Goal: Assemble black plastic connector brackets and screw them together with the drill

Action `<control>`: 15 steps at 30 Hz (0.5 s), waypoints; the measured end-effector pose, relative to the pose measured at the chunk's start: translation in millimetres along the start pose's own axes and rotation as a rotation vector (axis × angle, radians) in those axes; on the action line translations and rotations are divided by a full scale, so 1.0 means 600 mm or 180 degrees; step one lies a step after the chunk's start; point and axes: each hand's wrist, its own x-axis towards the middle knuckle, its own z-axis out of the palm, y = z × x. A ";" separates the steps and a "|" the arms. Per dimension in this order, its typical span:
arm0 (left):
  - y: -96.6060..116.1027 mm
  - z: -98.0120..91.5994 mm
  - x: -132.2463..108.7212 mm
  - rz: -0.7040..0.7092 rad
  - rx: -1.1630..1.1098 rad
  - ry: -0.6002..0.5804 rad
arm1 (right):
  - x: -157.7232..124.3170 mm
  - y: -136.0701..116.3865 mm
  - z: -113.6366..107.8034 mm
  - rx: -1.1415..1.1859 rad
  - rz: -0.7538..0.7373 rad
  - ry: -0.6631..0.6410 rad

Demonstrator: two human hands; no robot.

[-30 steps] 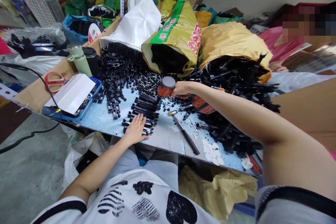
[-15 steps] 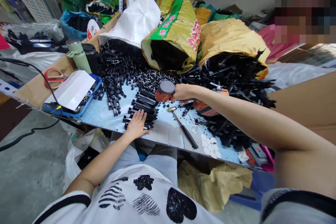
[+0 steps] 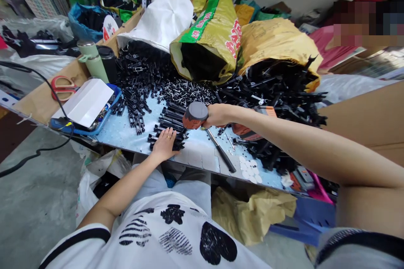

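My left hand (image 3: 164,143) lies flat, fingers spread, on the near end of a row of black plastic parts (image 3: 172,114) set side by side. My right hand (image 3: 217,115) is closed around an orange and grey cordless drill (image 3: 195,116), held just right of the row. Its working tip is hidden from me. Below that hand lies a hammer (image 3: 222,153) with a black grip, its head covered by the drill. Another orange and grey power tool (image 3: 248,132) shows partly beneath my right forearm.
Heaped screws (image 3: 186,92) and loose black parts (image 3: 284,105) spread before a white sack (image 3: 164,21), a yellow-green sack (image 3: 211,46) and a tan sack (image 3: 277,42). At left are a blue tray (image 3: 110,107), scissors (image 3: 63,88) and a green bottle (image 3: 94,65). Another person (image 3: 328,46) is at far right.
My right hand has brought the drill slightly left and nearer to me, over the hammer's head. My left hand stays on the row. The view has shifted slightly.
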 end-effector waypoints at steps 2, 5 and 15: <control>0.001 -0.001 0.000 -0.0004 -0.0010 0.0014 | -0.005 0.000 0.009 -0.0041 -0.0011 -0.0029; 0.001 -0.001 -0.001 0.0018 -0.0059 0.0023 | -0.002 -0.007 0.024 -0.0026 0.0012 -0.0118; 0.002 -0.003 -0.009 0.0038 -0.0063 0.0206 | -0.051 -0.048 0.032 -0.0745 -0.0245 0.0031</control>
